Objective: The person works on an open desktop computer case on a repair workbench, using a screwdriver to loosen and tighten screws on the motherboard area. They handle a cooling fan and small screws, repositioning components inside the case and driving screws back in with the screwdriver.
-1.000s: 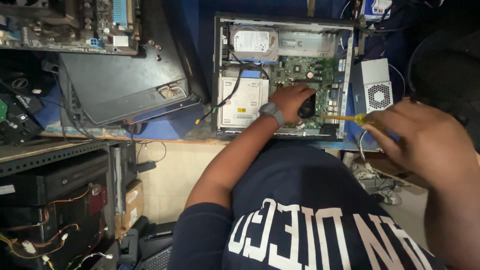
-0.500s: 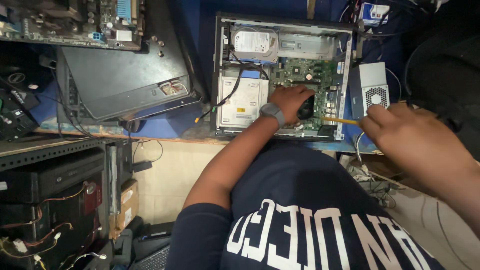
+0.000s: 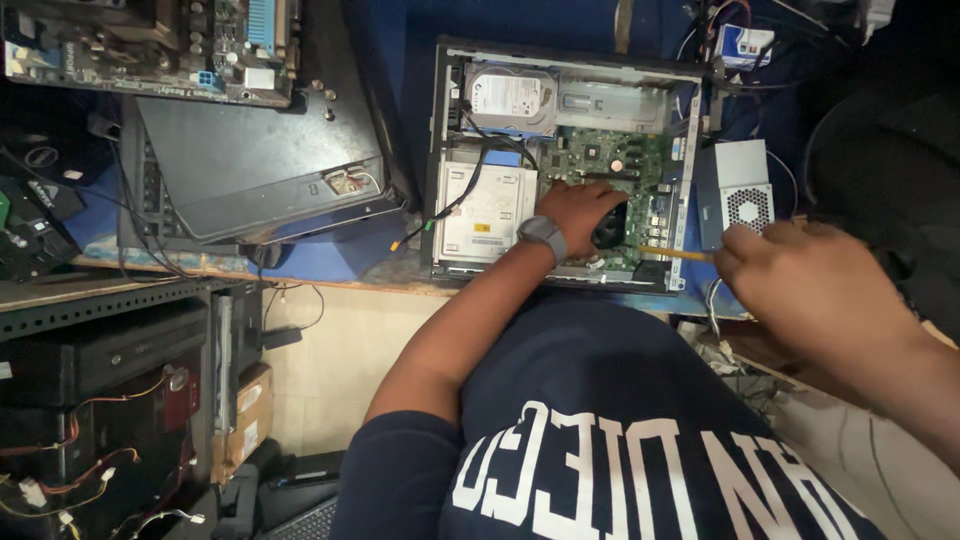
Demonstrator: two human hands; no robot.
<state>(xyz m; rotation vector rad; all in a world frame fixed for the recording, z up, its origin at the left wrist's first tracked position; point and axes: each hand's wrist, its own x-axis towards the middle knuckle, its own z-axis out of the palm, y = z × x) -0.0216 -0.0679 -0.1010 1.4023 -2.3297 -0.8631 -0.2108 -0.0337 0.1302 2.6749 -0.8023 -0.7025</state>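
One open computer case (image 3: 440,150) lies flat on the blue-topped bench (image 3: 390,60), its side panel off. Inside it sit one silver hard drive (image 3: 512,98) at the upper left, one pale optical drive (image 3: 483,212) below that, one green motherboard (image 3: 610,165) to the right, and one black round fan (image 3: 612,228) low on the board. A bundle of black cables (image 3: 478,165) runs from the hard drive down across the optical drive and out over the case's left wall.

Two hands are at work. The left hand (image 3: 583,207), with one grey wristwatch (image 3: 543,234) on its wrist, rests on the motherboard with fingers curled against the fan; whether it grips anything I cannot tell. The right hand (image 3: 800,285) hovers just outside the case's right wall, fingers pinched around one screwdriver (image 3: 675,253) with a yellow shaft, whose tip points left into the case beside the fan.

One grey power supply (image 3: 742,192) stands just right of the case, its vent grille facing up. Left of the case lie one dark flat case panel (image 3: 250,160) and, above it, one bare circuit board (image 3: 150,45). Below the bench edge, one shelf (image 3: 100,300) carries dark equipment with red and orange wires.
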